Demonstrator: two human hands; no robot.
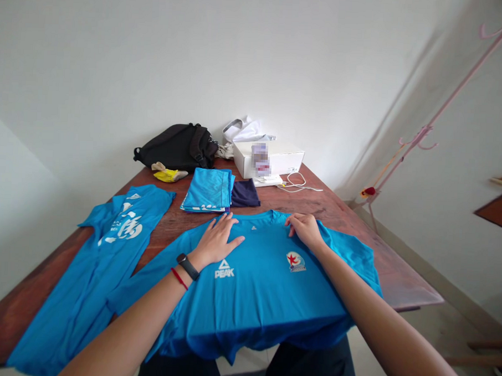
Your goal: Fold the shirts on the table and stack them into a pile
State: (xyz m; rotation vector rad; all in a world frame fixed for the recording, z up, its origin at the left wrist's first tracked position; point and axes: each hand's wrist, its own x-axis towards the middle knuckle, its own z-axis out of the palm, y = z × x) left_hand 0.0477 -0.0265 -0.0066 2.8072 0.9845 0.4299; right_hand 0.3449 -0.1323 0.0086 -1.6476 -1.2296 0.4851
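A blue shirt (255, 288) with a white PEAK mark and a round badge lies front side up, its lower part hanging over the table's near edge. My left hand (218, 239) rests on its upper left part, fingers spread, beside the collar. At the right of the collar, my right hand (305, 230) has its fingers curled against the fabric at the shoulder; whether they grip it is hard to see. Another blue shirt (106, 265) with white print lies lengthwise at the left. Behind the collar sits a folded blue stack (208, 189) beside a dark folded cloth (246, 193).
A black backpack (173, 146), a yellow and beige item (167, 174), a white box (285, 158), a white cable (296, 183) and white fabric (245, 129) sit at the back of the wooden table (275, 198). A pink coat stand (454, 97) stands right.
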